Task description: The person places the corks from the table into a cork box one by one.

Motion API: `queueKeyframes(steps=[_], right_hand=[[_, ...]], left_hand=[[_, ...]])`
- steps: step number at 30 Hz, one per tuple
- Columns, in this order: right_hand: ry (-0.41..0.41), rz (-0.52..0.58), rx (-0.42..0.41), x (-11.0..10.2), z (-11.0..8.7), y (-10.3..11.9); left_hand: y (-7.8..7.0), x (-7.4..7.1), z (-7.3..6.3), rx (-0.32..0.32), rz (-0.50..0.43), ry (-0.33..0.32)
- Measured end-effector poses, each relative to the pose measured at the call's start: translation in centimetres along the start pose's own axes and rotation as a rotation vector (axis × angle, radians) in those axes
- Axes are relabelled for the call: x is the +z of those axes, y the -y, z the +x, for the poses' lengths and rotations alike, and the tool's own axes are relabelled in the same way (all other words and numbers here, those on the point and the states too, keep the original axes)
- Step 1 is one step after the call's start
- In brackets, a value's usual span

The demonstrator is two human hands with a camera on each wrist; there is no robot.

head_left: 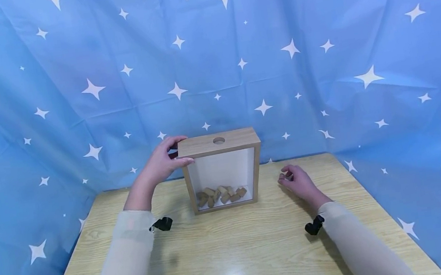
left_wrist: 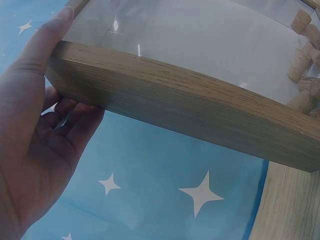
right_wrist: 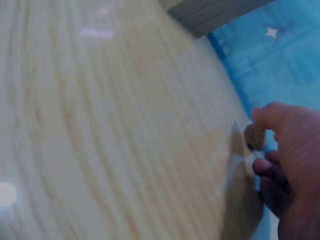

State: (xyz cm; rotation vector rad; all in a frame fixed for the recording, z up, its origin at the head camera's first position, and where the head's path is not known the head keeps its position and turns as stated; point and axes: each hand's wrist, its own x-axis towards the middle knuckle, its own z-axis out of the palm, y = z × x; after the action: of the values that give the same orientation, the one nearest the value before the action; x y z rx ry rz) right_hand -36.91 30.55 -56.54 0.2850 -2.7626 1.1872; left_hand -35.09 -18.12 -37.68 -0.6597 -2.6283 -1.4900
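A wooden shadow box (head_left: pixel 219 142) with a clear front and a round hole in its top stands upright on the table. Several corks (head_left: pixel 220 195) lie in a heap at its bottom, and some show in the left wrist view as cylindrical corks (left_wrist: pixel 301 62). My left hand (head_left: pixel 165 159) grips the box's top left corner, thumb on the front edge and fingers behind. To the right of the box, low over the table, my right hand (head_left: pixel 298 182) pinches one cork (right_wrist: pixel 255 136) between thumb and fingers.
The light wood table (head_left: pixel 218 249) ends at a blue curtain (head_left: pixel 211 64) with white stars, close behind the box. A black wrist strap piece (head_left: pixel 315 226) hangs by the right sleeve, another (head_left: pixel 162 224) by the left.
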Motion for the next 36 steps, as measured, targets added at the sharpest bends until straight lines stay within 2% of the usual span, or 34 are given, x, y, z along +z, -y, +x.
queueKeyframes(steps=[9,19,36], right_hand=[[-0.032,-0.026,0.044,0.7,0.4,-0.8],[-0.054,-0.130,0.043,1.3,0.5,-0.6],[-0.044,-0.184,0.058,1.4,0.6,-0.6]], left_hand=[[0.1,0.1,0.0,-0.004,0.010,0.000],[-0.1,0.0,0.0,-0.006,0.003,-0.001],[-0.3,0.0,-0.1,-0.003,0.009,0.001]])
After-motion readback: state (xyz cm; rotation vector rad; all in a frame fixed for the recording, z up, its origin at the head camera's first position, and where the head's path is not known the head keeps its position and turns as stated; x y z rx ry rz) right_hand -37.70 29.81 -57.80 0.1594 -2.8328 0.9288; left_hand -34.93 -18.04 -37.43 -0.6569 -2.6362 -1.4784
